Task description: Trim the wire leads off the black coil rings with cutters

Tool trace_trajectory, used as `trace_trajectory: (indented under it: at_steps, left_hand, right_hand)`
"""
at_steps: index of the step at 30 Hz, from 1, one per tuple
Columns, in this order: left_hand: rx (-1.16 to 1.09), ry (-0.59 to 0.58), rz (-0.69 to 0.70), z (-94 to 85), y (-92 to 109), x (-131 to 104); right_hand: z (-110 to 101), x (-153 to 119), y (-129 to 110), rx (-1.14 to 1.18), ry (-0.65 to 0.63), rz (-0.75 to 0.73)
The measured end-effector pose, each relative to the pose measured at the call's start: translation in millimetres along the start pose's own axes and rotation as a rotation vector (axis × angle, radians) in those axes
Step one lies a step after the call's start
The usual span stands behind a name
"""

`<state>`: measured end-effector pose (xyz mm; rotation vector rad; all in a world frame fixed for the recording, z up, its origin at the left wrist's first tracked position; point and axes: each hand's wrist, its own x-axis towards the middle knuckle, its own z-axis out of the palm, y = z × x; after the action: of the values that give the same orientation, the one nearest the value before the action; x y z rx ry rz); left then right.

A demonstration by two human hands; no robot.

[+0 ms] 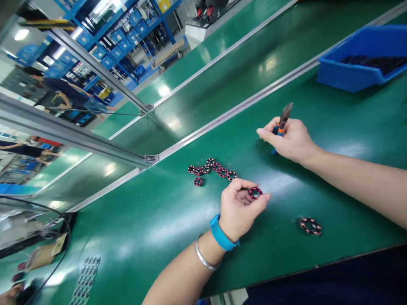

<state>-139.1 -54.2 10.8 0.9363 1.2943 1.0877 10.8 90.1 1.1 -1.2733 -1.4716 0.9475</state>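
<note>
We find the left hand (237, 207) raised just above the green table (152, 220), its grip closed between thumb and fingertips on one small wound coil ring (255, 193), held edge-up toward the camera, apparently so that its windings can be examined. The right hand (291, 140), at about one o'clock from the left, has its grip wrapped fully around the orange-and-blue handles of a pair of cutters (282, 120), the nose pointing up and away, which we judge keeps the tool ready yet clear of the part. A cluster of like rings (211, 168) lies on the table at eleven o'clock from the left hand, near it, seemingly grouped as one lot. A larger ring (310, 225) lies alone at four o'clock, well apart. A blue bin (352, 74) holding dark parts stands at the far right, at one o'clock. The left wrist carries a blue band (221, 234) and a metal bangle (203, 258).
</note>
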Motion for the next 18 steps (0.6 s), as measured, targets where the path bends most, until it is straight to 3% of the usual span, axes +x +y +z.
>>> trace_trajectory:
  at_steps: [2, 5, 7, 9, 13, 18]
  left_hand:
    - [-0.093, 0.031, -0.053, -2.8, 3.4, 1.5]
    - [-0.139, 0.041, -0.100, -6.4, 7.9, 6.0]
    - [-0.157, 0.040, -0.110, -8.9, 9.2, 8.4]
    - [-0.163, 0.045, -0.108, -10.7, 8.7, 9.4]
    - [-0.116, 0.083, -0.046, -10.9, 5.0, 8.4]
    - [-0.010, 0.123, 0.121, -8.5, 2.9, 6.7]
  right_hand:
    - [-5.8, 3.3, -4.2, 0.126, -0.145, 0.112]
    - [-20.2, 4.2, -13.7, 0.195, -0.547, 0.313]
    - [-29.9, 2.2, -21.0, 0.124, -0.784, 0.363]
    - [-36.3, -1.0, -27.9, 0.051, -0.918, 0.340]
    - [-35.6, -11.5, -38.4, -0.163, -1.035, 0.166]
    - [-16.4, -37.4, -43.4, -0.277, -0.920, -0.005]
